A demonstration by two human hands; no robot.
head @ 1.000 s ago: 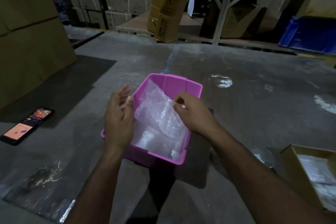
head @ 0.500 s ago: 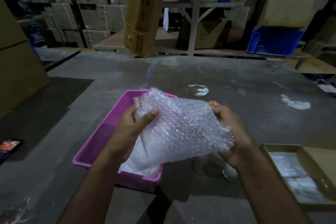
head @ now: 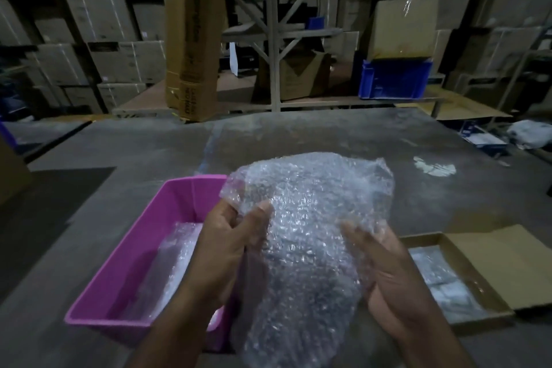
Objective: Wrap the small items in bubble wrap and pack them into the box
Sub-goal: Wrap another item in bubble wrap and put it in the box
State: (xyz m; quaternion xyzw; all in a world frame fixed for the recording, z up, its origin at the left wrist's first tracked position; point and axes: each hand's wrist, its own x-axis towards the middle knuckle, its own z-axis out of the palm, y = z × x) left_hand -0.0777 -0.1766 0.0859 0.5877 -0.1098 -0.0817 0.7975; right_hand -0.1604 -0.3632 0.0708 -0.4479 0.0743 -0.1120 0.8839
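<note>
A large clear sheet of bubble wrap [head: 307,224] hangs in front of me, held up off the grey floor. My left hand [head: 230,245] pinches its left edge between thumb and fingers. My right hand [head: 385,272] lies against its right side with fingers spread, partly behind the sheet. Left of the sheet sits a pink plastic bin [head: 125,272] with more bubble wrap [head: 176,257] lying inside. At the right an open cardboard box [head: 484,263] holds wrapped items [head: 439,278].
A tall cardboard carton [head: 191,39] stands upright behind the work area beside a metal rack [head: 274,39]. A blue crate [head: 394,78] sits on a low shelf at the back right. Stacked cartons [head: 98,39] fill the left background.
Both hands lifted the bubble wrap sheet out of the pink bin and brought it up and to the right. The view shifted right, so the phone on the floor left the frame.
</note>
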